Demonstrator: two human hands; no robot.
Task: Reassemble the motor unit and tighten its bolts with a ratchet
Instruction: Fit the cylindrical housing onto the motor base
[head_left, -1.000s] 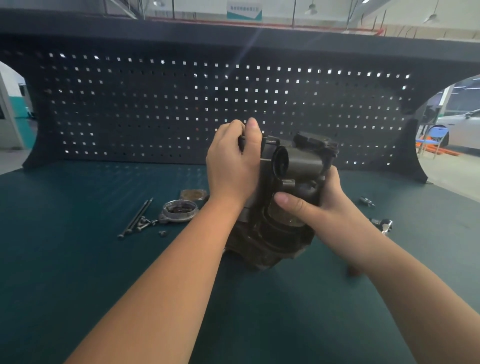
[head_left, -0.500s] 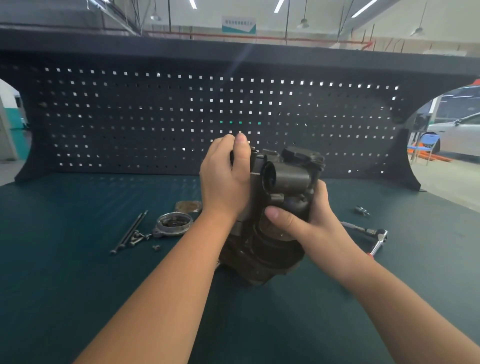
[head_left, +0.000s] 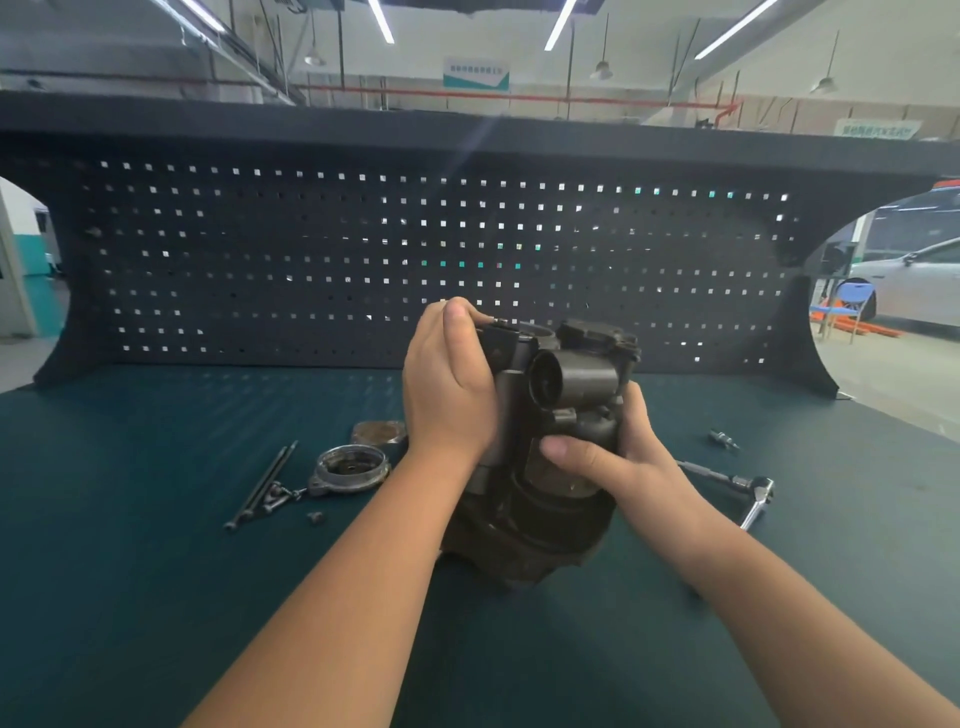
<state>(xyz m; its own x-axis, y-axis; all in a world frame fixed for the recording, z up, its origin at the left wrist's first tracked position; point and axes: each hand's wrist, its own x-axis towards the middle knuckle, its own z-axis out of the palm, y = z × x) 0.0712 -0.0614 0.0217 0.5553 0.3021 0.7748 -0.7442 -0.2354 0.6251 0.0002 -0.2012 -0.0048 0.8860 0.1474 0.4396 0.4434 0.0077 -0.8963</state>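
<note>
The dark motor unit (head_left: 550, 457) stands upright on the green bench, its lower end on the mat. My left hand (head_left: 447, 384) grips its upper left side, fingers curled over the top edge. My right hand (head_left: 608, 457) grips its right side, thumb across the front of the body. A silver ratchet (head_left: 748, 493) lies on the mat to the right. Two long bolts (head_left: 262, 486) lie at the left beside a round metal end cover (head_left: 350, 467), with small bolts (head_left: 283, 493) and a lone nut (head_left: 315, 517) near them.
A square plate (head_left: 379, 432) lies behind the round cover. A small socket bit (head_left: 723, 440) rests at the right rear. A dark pegboard wall (head_left: 311, 260) closes the back of the bench (head_left: 130, 571). A parked car shows beyond the right opening.
The view has tilted upward, so everything sits lower in the frame and the ratchet has come into sight. Both hands keep their hold on the motor unit, which is slightly more upright.
</note>
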